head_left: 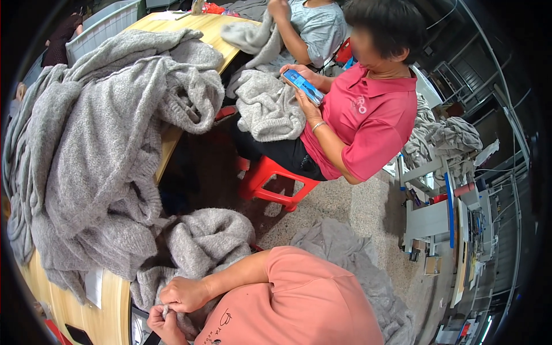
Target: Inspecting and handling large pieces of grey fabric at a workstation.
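- Salmon-coloured T-shirt (299, 299) on the wearer comes closest, its sleeve leading to two hands working together at the table's edge.
- Left hand (165, 326): fingers curled nearly closed, pinching a small fold of grey knit cloth (210, 238). Right hand (185, 294): bent over just beside it, fingers also closed on that fold.
- That cloth lies bunched at the table's edge, just beyond the hands.
- Progress, as a judgement: this piece looks partway through being handled, with one small spot getting attention. A large heap of grey knitwear (103, 144) lies alongside; whether it is finished or waiting, I cannot tell.
- Pale wooden table (117, 307), mostly covered by the heap, with a white paper (94, 287) and a black phone (77, 334) near the lower edge.
- Around the room: a co-worker in a pink shirt (376, 123) on a red stool (276, 184), holding a lit phone (303, 86); a pale plastic bin (106, 29); speckled floor (351, 201).
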`<state>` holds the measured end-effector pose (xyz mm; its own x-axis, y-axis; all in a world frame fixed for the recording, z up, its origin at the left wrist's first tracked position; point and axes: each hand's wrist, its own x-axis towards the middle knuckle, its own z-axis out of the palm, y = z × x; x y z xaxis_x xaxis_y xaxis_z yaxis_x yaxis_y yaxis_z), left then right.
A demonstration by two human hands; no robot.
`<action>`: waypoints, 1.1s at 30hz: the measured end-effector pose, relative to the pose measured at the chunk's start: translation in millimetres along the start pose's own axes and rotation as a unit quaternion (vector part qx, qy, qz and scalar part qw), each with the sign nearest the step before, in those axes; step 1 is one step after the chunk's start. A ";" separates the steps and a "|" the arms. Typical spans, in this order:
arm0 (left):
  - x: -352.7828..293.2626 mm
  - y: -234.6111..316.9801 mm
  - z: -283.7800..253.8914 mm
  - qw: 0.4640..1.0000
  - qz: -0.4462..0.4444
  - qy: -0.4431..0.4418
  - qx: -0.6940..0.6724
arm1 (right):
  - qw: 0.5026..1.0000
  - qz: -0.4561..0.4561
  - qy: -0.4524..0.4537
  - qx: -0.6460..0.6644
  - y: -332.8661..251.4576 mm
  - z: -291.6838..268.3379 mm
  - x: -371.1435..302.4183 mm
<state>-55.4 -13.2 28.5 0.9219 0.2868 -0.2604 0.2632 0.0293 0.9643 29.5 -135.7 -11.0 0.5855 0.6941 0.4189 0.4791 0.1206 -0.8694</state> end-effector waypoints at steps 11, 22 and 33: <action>16.5 -26.0 -45.6 0.967 0.023 -0.029 -0.252 | 0.985 0.002 0.031 -0.168 27.6 -22.3 -19.8; 14.8 -24.9 -46.0 0.955 -0.009 0.038 -0.294 | 0.966 -0.069 0.073 -0.240 22.3 -27.3 -15.8; 16.6 -30.6 -52.4 0.945 0.000 0.029 -0.325 | 0.918 -0.191 0.142 -0.317 27.7 -22.1 -14.6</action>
<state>-63.0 40.8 -2.8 0.8997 0.3382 -0.2759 0.0163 0.6056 0.7956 48.6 -158.2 -35.3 0.3995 0.4642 0.7905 0.9165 -0.1836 -0.3553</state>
